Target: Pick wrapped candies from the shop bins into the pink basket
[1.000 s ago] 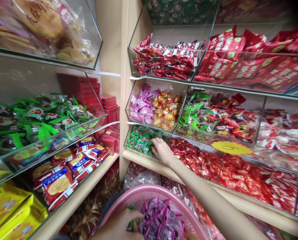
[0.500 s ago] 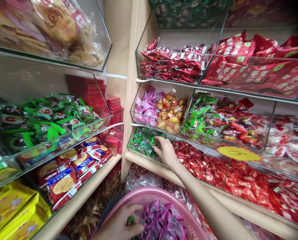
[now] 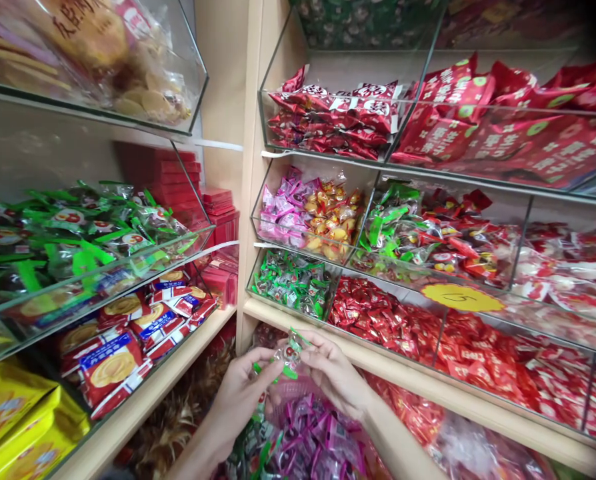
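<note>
My left hand (image 3: 251, 373) and my right hand (image 3: 331, 367) meet in front of the lowest shelf. Both pinch small clear-wrapped candies with green ends (image 3: 291, 353), held between the fingertips; how many there are I cannot tell. Under my hands is the pink basket (image 3: 298, 393), largely hidden by them. Purple-wrapped candies (image 3: 318, 433) fill much of it, and some green-wrapped ones (image 3: 258, 433) lie at its left side. Just beyond my hands, a glass bin of green-wrapped candies (image 3: 293, 283) stands in the shelf corner.
Red-wrapped candies (image 3: 378, 320) fill the bins to the right, below a yellow price tag (image 3: 462, 297). At left, glass bins hold green-ended packets (image 3: 83, 233) and red biscuit packs (image 3: 111, 367). A wooden shelf edge (image 3: 428, 380) runs across in front; plastic-bagged goods (image 3: 471, 440) lie beneath it.
My right hand has come back from the green candy bin to above the basket, with candy in its fingers. My left hand has risen out of the basket to meet it.
</note>
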A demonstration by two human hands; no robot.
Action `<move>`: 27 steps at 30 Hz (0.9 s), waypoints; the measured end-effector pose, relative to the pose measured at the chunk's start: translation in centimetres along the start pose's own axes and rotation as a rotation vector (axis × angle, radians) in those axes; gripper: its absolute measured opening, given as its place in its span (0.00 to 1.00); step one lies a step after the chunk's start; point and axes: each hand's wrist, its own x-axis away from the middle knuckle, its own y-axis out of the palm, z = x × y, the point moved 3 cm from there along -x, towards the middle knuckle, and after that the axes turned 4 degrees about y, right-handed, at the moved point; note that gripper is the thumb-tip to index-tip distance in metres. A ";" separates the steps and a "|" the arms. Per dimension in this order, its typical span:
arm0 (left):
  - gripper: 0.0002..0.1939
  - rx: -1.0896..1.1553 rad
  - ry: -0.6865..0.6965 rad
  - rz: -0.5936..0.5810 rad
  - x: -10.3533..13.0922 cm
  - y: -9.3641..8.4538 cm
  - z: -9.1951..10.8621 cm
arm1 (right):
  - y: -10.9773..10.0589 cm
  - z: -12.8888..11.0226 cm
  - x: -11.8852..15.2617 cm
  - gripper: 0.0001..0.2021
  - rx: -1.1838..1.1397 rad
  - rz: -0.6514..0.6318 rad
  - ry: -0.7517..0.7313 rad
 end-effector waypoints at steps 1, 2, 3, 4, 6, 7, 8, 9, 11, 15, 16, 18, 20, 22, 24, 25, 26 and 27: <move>0.18 -0.004 0.002 0.009 -0.1 -0.1 -0.1 | -0.1 0.2 0.1 0.17 0.004 0.026 0.001; 0.17 -0.011 0.002 0.022 -0.2 -0.3 -0.3 | -0.3 0.3 0.2 0.17 0.017 0.050 0.000; 0.17 -0.024 -0.001 0.042 -0.4 -0.5 -0.3 | -0.3 0.4 0.3 0.18 0.042 0.067 -0.004; 0.17 -0.044 0.000 0.068 -0.5 -0.7 -0.3 | -0.3 0.4 0.4 0.18 0.076 0.075 -0.011; 0.16 -0.100 0.022 0.117 -0.9 -1.1 -0.1 | -0.3 0.4 0.5 0.18 0.145 0.084 -0.030; 0.15 -0.130 0.042 0.126 -1.1 -1.2 0.1 | -0.4 0.4 0.6 0.17 0.168 0.096 -0.032; 0.14 -0.156 0.063 0.121 -1.3 -1.3 0.4 | -0.4 0.4 0.7 0.15 0.184 0.117 -0.029; 0.13 -0.174 0.082 0.102 -1.5 -1.2 0.6 | -0.5 0.5 0.7 0.14 0.193 0.143 -0.020; 0.12 -0.196 0.106 0.064 -1.7 -1.1 1.1 | -0.7 0.6 0.8 0.12 0.185 0.184 0.000; 0.14 -0.159 0.124 0.102 -1.7 -1.0 1.6 | -0.8 1.1 1.0 0.16 0.074 0.188 0.016; 0.16 -0.129 0.108 0.124 -1.6 -0.9 1.5 | -0.8 1.3 1.0 0.16 0.045 0.205 0.015; 0.21 -0.041 0.049 0.135 -1.4 -0.4 0.9 | -0.7 1.6 1.0 0.15 0.014 0.260 -0.005; 0.24 0.076 -0.007 0.106 -1.2 0.4 -0.1 | -0.2 1.9 0.9 0.14 0.042 0.273 -0.058; 0.24 0.186 -0.017 0.114 -1.1 1.1 -0.9 | 0.8 2.1 0.8 0.14 0.117 0.222 -0.128; 0.23 0.200 0.023 0.143 -1.0 1.6 -0.8 | 1.9 1.9 1.0 0.13 0.204 0.179 -0.189; 0.22 0.153 0.056 0.149 -0.9 1.6 -0.2 | 2.4 1.6 1.2 0.13 0.245 0.186 -0.219; 0.21 0.071 0.112 0.159 -0.7 1.4 0.9 | 2.7 1.2 1.4 0.14 0.285 0.210 -0.247; 0.20 -0.040 0.179 0.178 -0.5 0.9 2.6 | 2.9 0.6 1.6 0.15 0.325 0.242 -0.275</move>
